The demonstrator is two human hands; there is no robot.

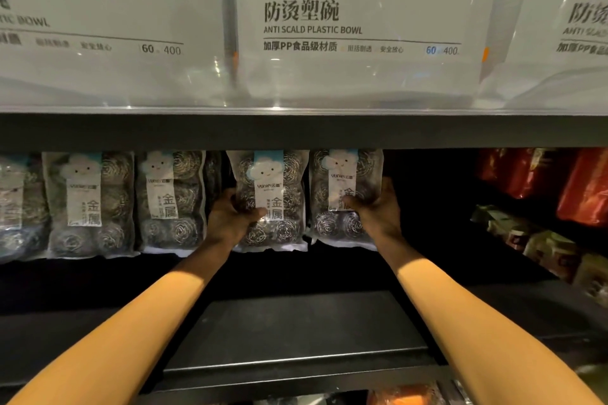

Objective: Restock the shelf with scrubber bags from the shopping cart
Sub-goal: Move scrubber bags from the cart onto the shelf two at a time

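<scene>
Scrubber bags (88,204), clear plastic with steel coils, are lining the dark shelf (98,276). Left hand (230,220) is gripping the 11 o'clock bag (279,181), right hand (378,210) the 1 o'clock bag (332,223), fingers curled.

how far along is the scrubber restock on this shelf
Done: a row of scrubber bags stands at the shelf's left. In hand: the left hand grips one bag, the right hand grips the neighbouring bag at the row's end. Left: dark shelf space looks free before the red packs; the cart is out of view, so remaining stock is unknown.
</scene>
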